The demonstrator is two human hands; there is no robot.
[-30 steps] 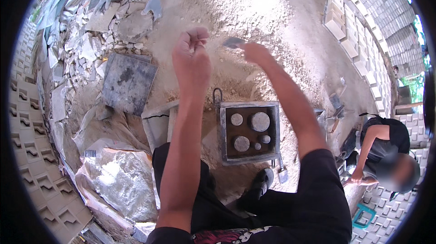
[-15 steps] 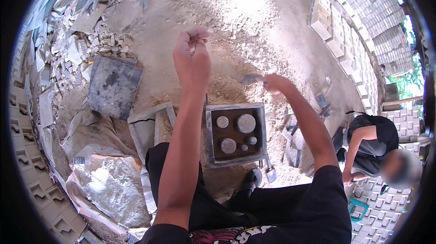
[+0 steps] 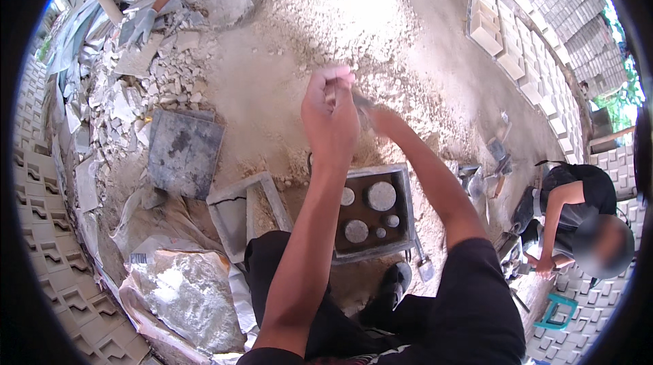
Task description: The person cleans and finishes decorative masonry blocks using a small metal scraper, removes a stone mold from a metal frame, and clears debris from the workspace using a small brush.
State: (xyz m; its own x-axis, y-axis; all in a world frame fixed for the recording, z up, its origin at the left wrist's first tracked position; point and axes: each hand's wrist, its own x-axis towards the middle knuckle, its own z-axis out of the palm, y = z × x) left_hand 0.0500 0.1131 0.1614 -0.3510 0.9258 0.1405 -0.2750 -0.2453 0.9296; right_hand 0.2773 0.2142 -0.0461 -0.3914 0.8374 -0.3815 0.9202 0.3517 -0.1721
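Note:
My left hand (image 3: 331,110) is raised over the ground ahead, its fingers curled closed; what they hold, if anything, cannot be made out. Just right of it, my right hand (image 3: 382,122), smeared by motion, grips a small trowel (image 3: 362,100) whose grey blade is partly hidden behind the left hand. Below both hands stands a square grey mould box (image 3: 409,212) with several round cylinders of different sizes, such as a large cylinder (image 3: 381,196), set on its brown floor. My left forearm covers the box's left side.
A pale powder heap (image 3: 340,5) lies ahead. Left are rubble (image 3: 170,69), a dark slab (image 3: 185,151), an open concrete frame (image 3: 269,198) and a powder sack (image 3: 187,297). A co-worker (image 3: 578,195) crouches at right; another's gloved hands (image 3: 141,25) work far left. A small spade (image 3: 424,266) lies by the box.
My left hand has moved right in the picture, and my right hand with the trowel has come left, close to it. The view has shifted. The far co-worker's gloved hands have moved apart.

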